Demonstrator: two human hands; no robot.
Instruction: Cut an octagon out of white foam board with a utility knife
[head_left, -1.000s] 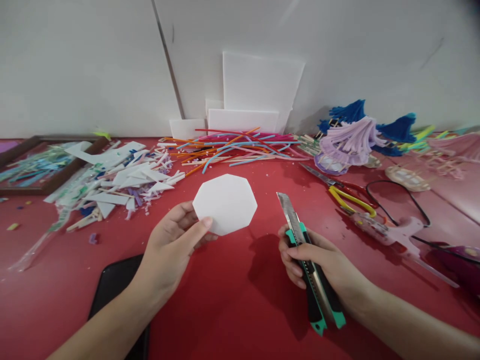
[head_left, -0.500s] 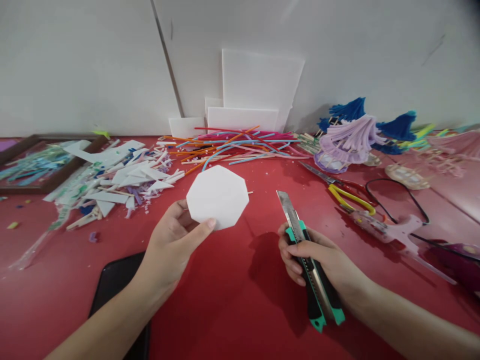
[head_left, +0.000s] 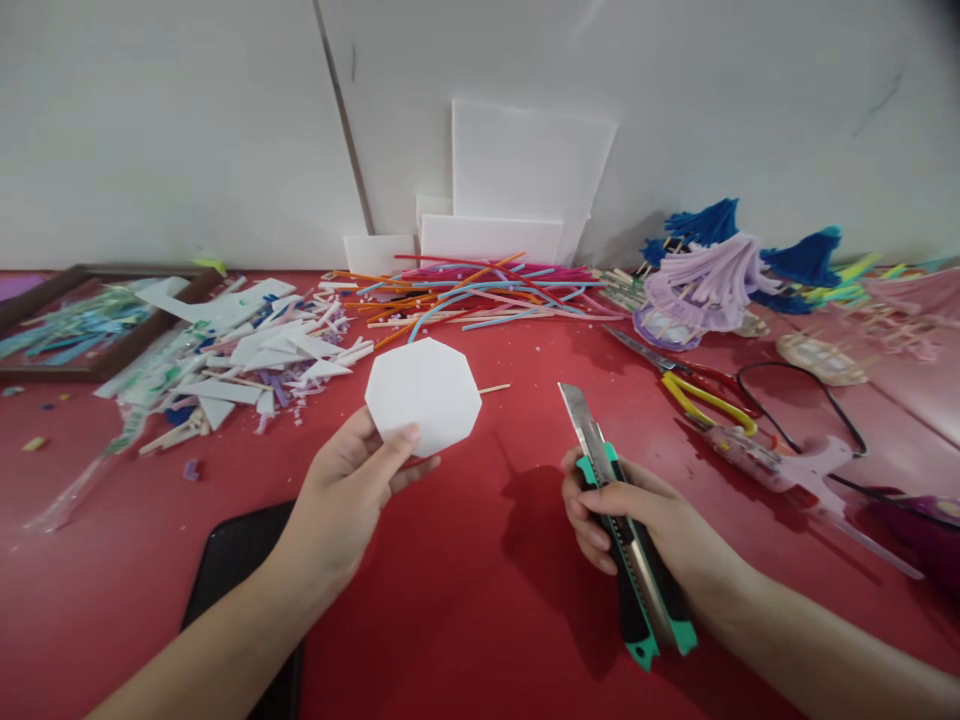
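Between the thumb and fingers of my left hand (head_left: 349, 500) is a white octagonal piece of foam board (head_left: 424, 390), held up off the table with its flat face toward me. My right hand (head_left: 637, 520) is wrapped round a green and black utility knife (head_left: 630, 545). Its blade is out and points up and away, apart from the board. A thin wooden stick (head_left: 495, 388) shows just past the board's right edge; its other end is hidden.
Foam scraps (head_left: 277, 345) are heaped at left beside a brown frame (head_left: 112, 365). Pipe cleaners (head_left: 480, 295) lie at the back before white sheets (head_left: 532, 165). Pliers (head_left: 705, 400), a glue gun (head_left: 780, 465) and a purple fringed model (head_left: 701, 285) occupy the right. A black phone-like slab (head_left: 232, 560) lies under my left forearm.
My left hand has shifted the foam octagon slightly left and turned it a little, with fingers now showing below it. More of the wooden stick shows. The right hand keeps its grip on the knife.
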